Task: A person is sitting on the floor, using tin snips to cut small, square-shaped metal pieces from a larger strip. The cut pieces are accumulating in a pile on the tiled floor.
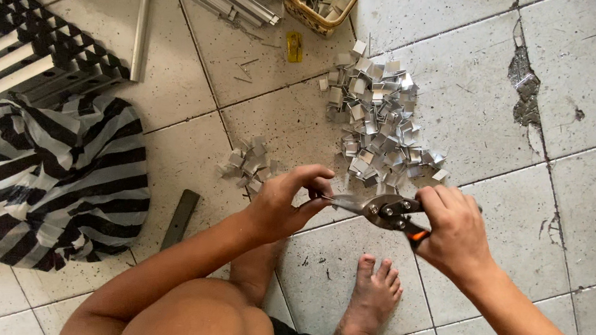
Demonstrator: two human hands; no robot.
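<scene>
My right hand point(454, 229) grips the orange handles of metal snips point(385, 211), whose blades point left. My left hand point(285, 201) pinches a small piece of sheet metal point(318, 198) at the tips of the blades. Both hands hover over the tiled floor, just in front of a large heap of cut metal clips point(378, 121). A smaller heap of clips point(248, 163) lies to the left of my left hand. My bare foot point(371, 296) rests on the tile below the snips.
A black-and-white striped plastic bag point(49, 173) lies at left, with a stack of metal profiles point(22, 54) behind it. A yellow basket point(318, 3) of clips stands at the top. A dark flat bar point(180, 217) lies near my left arm. A floor crack point(523, 91) shows at right.
</scene>
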